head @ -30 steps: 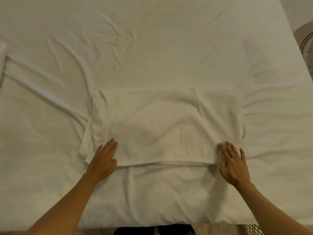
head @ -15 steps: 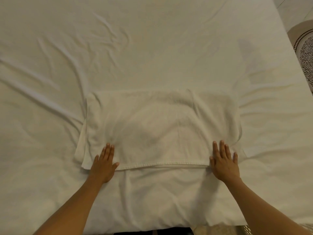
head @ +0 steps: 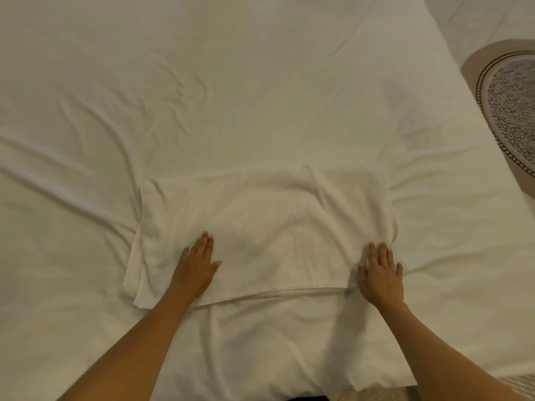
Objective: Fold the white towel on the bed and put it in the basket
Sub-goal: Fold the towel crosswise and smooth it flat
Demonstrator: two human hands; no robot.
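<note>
Both flat hands, left (head: 194, 269) and right (head: 379, 273), have slid farther onto the once-folded towel (head: 269, 227) at lower centre of the bed (head: 260, 82), gripping nothing; further folds and the basket (head: 512, 111), upper right, remain.

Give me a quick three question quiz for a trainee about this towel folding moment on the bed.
1. True or false: both hands lie flat on the folded white terry towel.
2. Which hand is nearer the round patterned basket beyond the bed's edge?
3. Fill in: the towel lies on the wrinkled white ___.

Key:
1. True; the left hand and right hand press its near edge.
2. The right hand.
3. Bed sheet.
</note>
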